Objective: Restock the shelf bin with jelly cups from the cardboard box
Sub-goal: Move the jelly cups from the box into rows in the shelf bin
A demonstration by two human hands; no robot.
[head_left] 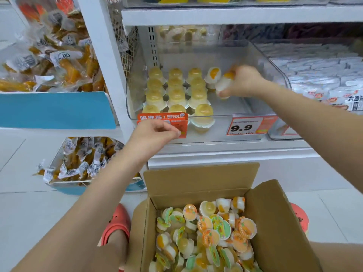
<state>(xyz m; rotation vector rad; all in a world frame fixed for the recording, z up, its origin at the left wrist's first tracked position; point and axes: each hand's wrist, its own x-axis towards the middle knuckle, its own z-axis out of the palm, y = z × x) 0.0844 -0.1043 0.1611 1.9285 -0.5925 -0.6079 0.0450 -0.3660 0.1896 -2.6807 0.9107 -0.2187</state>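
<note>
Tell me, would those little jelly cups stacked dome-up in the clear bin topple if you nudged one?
Probably. The jelly cups sit stacked on rounded domes, so a nudge could slide one off. They look light: the right hand holds several at once. The smooth plastic likely makes them slippery, and those in the cardboard box lie tumbled every way.

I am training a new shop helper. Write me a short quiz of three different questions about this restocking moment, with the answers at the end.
1. True or false: the right hand is inside the clear shelf bin and grips jelly cups.
2. Multiple choice: where is the left hand? A) in the cardboard box B) at the orange label on the bin's front edge C) on the floor
3. Fill in: the price tag on the bin's front reads ___.

Key: 1 true; 2 B; 3 9.9
</note>
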